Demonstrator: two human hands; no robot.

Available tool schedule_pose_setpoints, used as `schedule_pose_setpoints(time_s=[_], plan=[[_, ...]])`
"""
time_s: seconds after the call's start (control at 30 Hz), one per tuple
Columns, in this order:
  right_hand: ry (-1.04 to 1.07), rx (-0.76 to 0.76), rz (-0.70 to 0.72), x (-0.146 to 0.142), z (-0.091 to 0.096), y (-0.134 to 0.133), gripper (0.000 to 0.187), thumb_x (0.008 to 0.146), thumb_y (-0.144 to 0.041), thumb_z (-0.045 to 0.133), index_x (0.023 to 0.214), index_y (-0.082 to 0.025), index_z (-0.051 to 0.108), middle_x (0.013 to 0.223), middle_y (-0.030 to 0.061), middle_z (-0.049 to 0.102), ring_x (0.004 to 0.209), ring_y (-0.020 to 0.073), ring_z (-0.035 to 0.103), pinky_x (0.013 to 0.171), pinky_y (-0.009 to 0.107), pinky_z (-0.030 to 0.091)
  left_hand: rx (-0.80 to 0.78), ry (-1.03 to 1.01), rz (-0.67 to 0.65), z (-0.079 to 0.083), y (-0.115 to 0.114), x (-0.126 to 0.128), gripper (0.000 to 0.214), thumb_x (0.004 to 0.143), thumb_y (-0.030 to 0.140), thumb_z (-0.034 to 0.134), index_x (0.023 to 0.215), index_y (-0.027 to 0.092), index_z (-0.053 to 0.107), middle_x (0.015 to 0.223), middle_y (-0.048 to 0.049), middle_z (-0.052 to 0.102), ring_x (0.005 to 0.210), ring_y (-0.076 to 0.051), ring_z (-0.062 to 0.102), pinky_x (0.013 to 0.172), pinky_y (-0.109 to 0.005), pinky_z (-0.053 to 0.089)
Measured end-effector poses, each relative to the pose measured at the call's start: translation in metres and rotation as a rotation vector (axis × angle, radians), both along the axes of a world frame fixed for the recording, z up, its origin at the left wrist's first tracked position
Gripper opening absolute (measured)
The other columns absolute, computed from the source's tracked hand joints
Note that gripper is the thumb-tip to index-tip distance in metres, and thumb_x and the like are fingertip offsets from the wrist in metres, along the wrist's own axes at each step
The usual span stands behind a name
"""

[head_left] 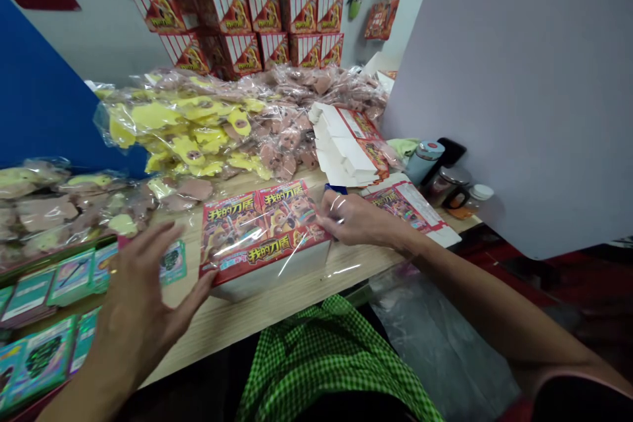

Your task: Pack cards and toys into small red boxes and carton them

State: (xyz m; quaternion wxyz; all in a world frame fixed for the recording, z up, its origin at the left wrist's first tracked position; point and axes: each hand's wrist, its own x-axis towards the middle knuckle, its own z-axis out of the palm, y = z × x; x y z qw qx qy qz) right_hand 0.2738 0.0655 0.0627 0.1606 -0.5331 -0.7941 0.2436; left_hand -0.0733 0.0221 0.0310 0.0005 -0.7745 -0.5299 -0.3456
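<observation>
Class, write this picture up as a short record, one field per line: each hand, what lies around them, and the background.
Left hand: hand with fingers spread, thumb at the near left corner of a red box
Right hand: hand with fingers curled at the box's right end; grip unclear
Left side: cards in stacks
Behind the box: yellow pieces in clear plastic
Right side: flask
Lap: green checked cloth
Background: stacked cartons
</observation>
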Motion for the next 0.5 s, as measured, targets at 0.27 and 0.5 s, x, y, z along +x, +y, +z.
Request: schedule_pose_setpoints(time_s=[0.27, 0.5], plan=[[0.451, 0.117, 0.147, -0.015, 0.035, 0.042, 0.011, 0.09, -0.021, 0.061, 0.097, -0.019, 0.069, 0.119, 0.0074, 0.067, 0.115, 0.0231, 0.058, 0.097, 0.036, 0.049, 0.234, 0.202, -0.324, 0.009, 0.007, 0.04, 0.03, 0.095, 0.029, 0.065, 0.125, 0.034, 0.069, 0.132, -0.0028, 0.072, 0.118, -0.026, 0.068, 0.104, -0.04, 0.047], [0.379, -0.329, -0.33, -0.042, 0.02, 0.09, 0.019, 0.081, -0.01, 0.063, 0.065, -0.016, 0.054, 0.058, -0.0008, 0.053, 0.054, 0.0125, 0.049, 0.047, 0.024, 0.031, -0.62, -0.869, 0.224, 0.03, 0.071, 0.036, 0.027, 0.076, 0.044, 0.076, 0.074, 0.018, 0.07, 0.073, -0.0069, 0.072, 0.058, -0.017, 0.063, 0.051, -0.028, 0.048]])
